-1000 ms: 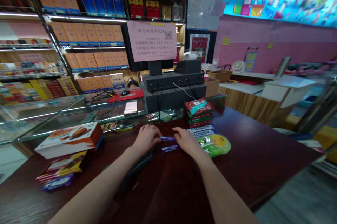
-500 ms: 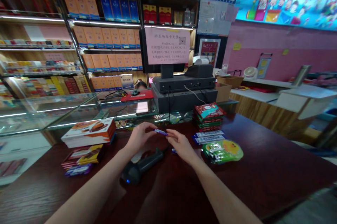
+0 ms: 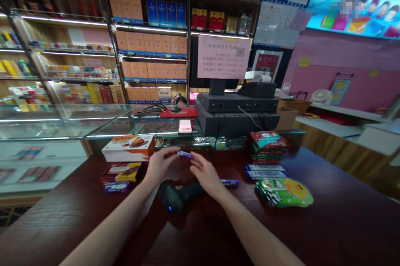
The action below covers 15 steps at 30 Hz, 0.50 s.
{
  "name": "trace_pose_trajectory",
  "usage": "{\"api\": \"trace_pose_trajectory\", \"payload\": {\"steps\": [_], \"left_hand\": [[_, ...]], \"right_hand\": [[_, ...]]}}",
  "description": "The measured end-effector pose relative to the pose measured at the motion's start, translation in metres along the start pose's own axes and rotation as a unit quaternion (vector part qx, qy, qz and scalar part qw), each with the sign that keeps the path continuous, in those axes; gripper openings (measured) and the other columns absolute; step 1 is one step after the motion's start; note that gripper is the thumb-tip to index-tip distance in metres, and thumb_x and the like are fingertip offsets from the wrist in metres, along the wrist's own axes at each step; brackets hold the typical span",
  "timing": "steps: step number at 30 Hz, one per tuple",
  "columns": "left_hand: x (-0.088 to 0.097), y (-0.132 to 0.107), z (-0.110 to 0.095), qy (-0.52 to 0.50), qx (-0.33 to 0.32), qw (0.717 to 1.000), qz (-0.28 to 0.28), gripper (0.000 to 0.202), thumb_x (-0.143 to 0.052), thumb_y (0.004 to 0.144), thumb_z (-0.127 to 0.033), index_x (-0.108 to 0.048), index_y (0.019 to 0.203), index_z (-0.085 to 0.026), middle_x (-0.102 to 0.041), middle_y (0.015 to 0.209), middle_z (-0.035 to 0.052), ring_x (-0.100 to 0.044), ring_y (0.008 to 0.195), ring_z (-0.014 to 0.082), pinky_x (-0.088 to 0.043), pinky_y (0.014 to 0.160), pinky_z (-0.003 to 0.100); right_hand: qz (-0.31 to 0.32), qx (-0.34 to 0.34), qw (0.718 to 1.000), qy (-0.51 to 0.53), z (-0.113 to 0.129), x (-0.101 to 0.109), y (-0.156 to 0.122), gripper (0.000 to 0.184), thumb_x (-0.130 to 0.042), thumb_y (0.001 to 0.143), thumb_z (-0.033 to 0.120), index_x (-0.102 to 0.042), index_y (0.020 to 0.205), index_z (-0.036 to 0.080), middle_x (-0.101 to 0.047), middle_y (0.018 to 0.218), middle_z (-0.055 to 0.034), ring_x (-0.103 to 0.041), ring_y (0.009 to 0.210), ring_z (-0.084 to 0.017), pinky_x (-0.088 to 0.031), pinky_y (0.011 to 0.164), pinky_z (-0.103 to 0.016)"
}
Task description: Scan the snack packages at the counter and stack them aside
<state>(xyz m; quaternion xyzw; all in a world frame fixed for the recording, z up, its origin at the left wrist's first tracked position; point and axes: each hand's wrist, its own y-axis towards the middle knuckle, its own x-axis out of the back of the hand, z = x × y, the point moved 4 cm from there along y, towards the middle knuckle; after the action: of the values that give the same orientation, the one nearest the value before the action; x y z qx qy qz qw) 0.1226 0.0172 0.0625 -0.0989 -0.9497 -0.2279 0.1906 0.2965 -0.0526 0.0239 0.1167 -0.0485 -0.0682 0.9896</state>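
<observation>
Between my two hands, a small purple-wrapped candy bar (image 3: pixel 185 155) is held above the counter. My left hand (image 3: pixel 161 166) pinches its left end, and my right hand (image 3: pixel 204 173) pinches its right end. Below them a black barcode scanner (image 3: pixel 175 197) lies on the dark wooden counter, a blue light glowing on its head; my right hand hides part of its handle. Another purple bar (image 3: pixel 229 182) lies just right of my right hand, partly covered by it. To the left sit stacked chocolate bars (image 3: pixel 121 173) with purple packets (image 3: pixel 116 187) in front.
A white and orange box (image 3: pixel 128 148) stands at the left rear. On the right are stacked red-green packets (image 3: pixel 268 146), blue-white bars (image 3: pixel 265 171) and a green pouch (image 3: pixel 283 192). A cash register (image 3: pixel 237 112) stands behind, beside a glass display case (image 3: pixel 106 122).
The view has turned left, so the surroundings appear shifted right. Both hands still hold the purple bar; more of the second purple bar now shows beside my right hand.
</observation>
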Motion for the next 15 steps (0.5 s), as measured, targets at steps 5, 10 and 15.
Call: {"api": "trace_pose_trajectory", "payload": {"steps": [5,10,15], "left_hand": [[0.007,-0.009,0.021,-0.01,0.02,1.0,-0.01,0.036,-0.066,0.079,-0.041,-0.076,0.108,-0.023,-0.078,0.109,0.0031,-0.071,0.104,0.0249,-0.05,0.103,0.04],[0.013,-0.018,0.038,-0.022,0.022,0.999,-0.021,0.038,-0.066,0.079,-0.045,-0.076,0.107,-0.022,-0.078,0.11,0.0042,-0.071,0.105,0.0247,-0.051,0.103,0.039],[0.015,-0.024,0.047,-0.045,0.054,0.997,-0.032,0.038,-0.066,0.078,-0.045,-0.076,0.106,-0.021,-0.078,0.104,0.0045,-0.072,0.095,0.0241,-0.056,0.091,0.037]], "right_hand": [[0.006,0.012,1.0,-0.012,0.0,-0.011,0.002,0.058,-0.056,0.082,0.019,-0.054,0.14,0.027,-0.06,0.143,-0.0069,-0.055,0.135,-0.023,-0.047,0.111,-0.041],[0.026,0.02,0.999,0.001,-0.005,-0.018,0.002,0.058,-0.059,0.083,0.025,-0.053,0.141,0.024,-0.057,0.145,-0.0103,-0.053,0.136,-0.025,-0.043,0.114,-0.043],[0.04,0.028,0.999,-0.019,-0.006,-0.022,0.0,0.058,-0.06,0.085,0.027,-0.052,0.143,0.027,-0.057,0.146,-0.0084,-0.051,0.138,-0.025,-0.04,0.116,-0.046]]}}
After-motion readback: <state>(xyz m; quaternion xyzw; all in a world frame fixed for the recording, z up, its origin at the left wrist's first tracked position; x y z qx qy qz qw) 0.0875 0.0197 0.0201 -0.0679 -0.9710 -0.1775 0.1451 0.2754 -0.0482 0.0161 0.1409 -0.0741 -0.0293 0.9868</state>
